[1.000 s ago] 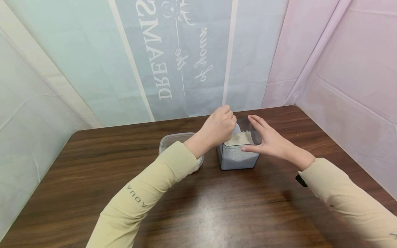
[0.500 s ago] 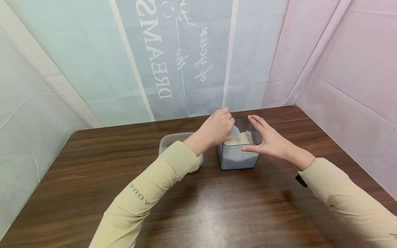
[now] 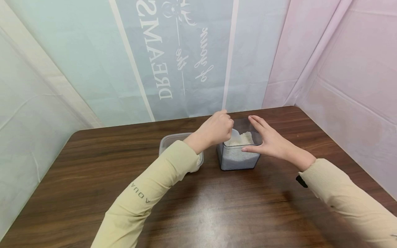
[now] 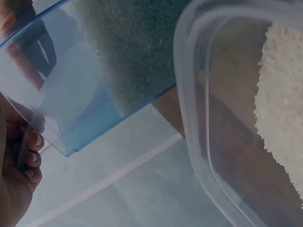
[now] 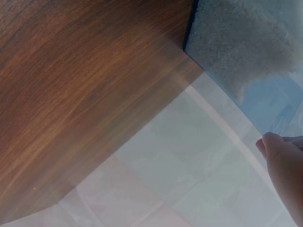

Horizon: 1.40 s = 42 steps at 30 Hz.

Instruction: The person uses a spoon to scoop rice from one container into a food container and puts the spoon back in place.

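Left hand point(image 3: 215, 130) grips a white scoop point(image 3: 234, 135), fingers curled round its handle, tipped into the square clear container point(image 3: 238, 159) of rice at table point(image 3: 217, 206) centre. Right hand point(image 3: 273, 142), at the container's three o'clock, rests straight fingers against its rim, holding nothing. A shallow tub point(image 3: 169, 141) sits at nine o'clock.

Clear glossy plastic tubs point(image 3: 238, 156), grainy white rice point(image 3: 240, 139), semi-gloss wood-grain table point(image 3: 217, 206)

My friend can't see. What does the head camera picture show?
A left hand grips a white scoop over a clear square tub of white rice on a brown wooden table, while the right hand touches the tub's side. A clear shallow container sits beside it.
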Each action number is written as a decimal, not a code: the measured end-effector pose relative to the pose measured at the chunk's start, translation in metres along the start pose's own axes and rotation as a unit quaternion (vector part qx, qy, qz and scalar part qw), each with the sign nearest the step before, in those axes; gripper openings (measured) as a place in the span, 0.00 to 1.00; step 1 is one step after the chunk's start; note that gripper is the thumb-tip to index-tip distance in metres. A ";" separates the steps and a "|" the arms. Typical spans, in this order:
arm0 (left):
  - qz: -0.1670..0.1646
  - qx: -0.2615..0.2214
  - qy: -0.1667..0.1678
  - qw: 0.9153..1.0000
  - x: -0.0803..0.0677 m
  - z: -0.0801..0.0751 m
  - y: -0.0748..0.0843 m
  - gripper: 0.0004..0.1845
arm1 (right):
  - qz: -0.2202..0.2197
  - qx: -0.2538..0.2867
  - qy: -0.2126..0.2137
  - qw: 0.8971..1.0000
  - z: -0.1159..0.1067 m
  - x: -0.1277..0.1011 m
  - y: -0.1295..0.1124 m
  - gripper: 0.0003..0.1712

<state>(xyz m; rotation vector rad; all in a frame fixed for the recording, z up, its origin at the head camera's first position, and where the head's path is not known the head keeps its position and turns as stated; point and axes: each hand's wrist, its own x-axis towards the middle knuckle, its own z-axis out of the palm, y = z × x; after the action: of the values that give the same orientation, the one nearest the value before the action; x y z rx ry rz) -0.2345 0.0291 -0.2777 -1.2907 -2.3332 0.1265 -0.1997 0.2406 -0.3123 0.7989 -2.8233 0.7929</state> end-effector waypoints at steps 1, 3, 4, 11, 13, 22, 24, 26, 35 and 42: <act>-0.001 -0.007 -0.003 1.000 0.000 0.000 0.000 0.12 | -0.001 0.000 0.001 1.000 0.000 0.000 0.000 0.58; -0.006 -0.018 -0.012 1.000 0.001 0.001 -0.001 0.13 | -0.006 -0.001 0.004 1.000 0.000 0.000 0.000 0.58; -0.010 -0.022 -0.016 1.000 0.001 0.001 -0.001 0.13 | -0.007 -0.002 0.006 1.000 0.001 0.000 0.000 0.58; -0.058 -0.060 -0.076 0.994 0.004 -0.003 0.000 0.13 | -0.009 -0.003 0.009 1.000 0.002 0.000 0.001 0.59; -0.074 -0.070 -0.095 0.990 0.006 -0.005 0.001 0.13 | -0.006 -0.001 0.004 1.000 0.001 0.000 0.000 0.59; -0.126 -0.096 -0.141 0.977 0.012 -0.010 0.008 0.17 | 0.001 0.002 -0.006 1.000 0.000 0.000 0.001 0.58; -0.133 -0.099 -0.143 0.976 0.013 -0.009 0.010 0.17 | 0.000 0.001 -0.005 1.000 0.000 0.000 0.001 0.58; -0.136 -0.100 -0.148 0.975 0.014 -0.007 0.012 0.17 | -0.002 0.000 -0.002 1.000 -0.001 -0.001 0.001 0.58; -0.142 -0.079 -0.163 0.973 0.017 -0.004 0.019 0.18 | -0.005 -0.005 0.008 1.000 0.000 -0.001 0.002 0.58; -0.120 -0.049 -0.190 0.973 0.020 0.003 0.026 0.14 | -0.009 -0.001 0.007 1.000 0.001 0.000 0.002 0.58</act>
<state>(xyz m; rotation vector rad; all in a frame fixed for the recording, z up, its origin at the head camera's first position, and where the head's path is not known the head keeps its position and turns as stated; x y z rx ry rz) -0.2246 0.0603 -0.2807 -1.0930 -2.8356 0.1959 -0.2007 0.2412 -0.3143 0.8124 -2.8002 0.7897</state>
